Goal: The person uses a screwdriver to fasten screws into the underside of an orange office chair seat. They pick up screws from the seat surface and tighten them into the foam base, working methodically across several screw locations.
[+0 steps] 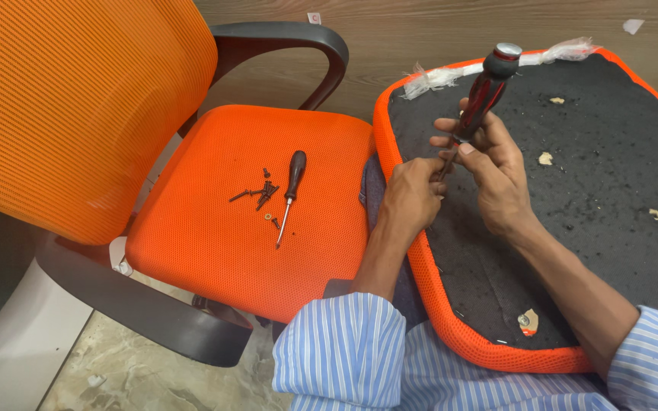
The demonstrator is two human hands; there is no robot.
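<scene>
Orange mesh throughout: a chair (192, 190) at 9 o'clock of the frame, and a detached seat pad (573, 198) lying upside-down across the person's lap, black underside up, orange edge wrapped round the rim.

Right hand (496, 175) clenched round a screwdriver (485, 95) w/ red-and-black handle; handle points toward 1 o'clock, silver cap on top. Grip sits low, near where shank meets handle. Left hand (413, 194) pinched at the tip end, just beside the pad's rim at its 9 o'clock edge. What the fingers hold cannot be told; tip and any bit or screw are hidden between the hands.

On the chair seat: second screwdriver (291, 190), dark handle, shaft pointing to 6 o'clock, untouched. Loose screws (263, 194) in a small heap touching-to-near its 9 o'clock side, a couple of washers just below.

Pad underside shows foam crumbs (546, 158) scattered approx. centre to 3 o'clock; frayed white wrap (451, 74) at the 12 o'clock rim.

Assessment: work at the tip looks like fine seating or adjusting. Rec. keep shank steady w/ right hand, let left do the aligning, and keep pad braced on lap so it can't slide. Judgement only: small parts dropped here would likely roll off into lap or floor; heap on chair is safer.
</scene>
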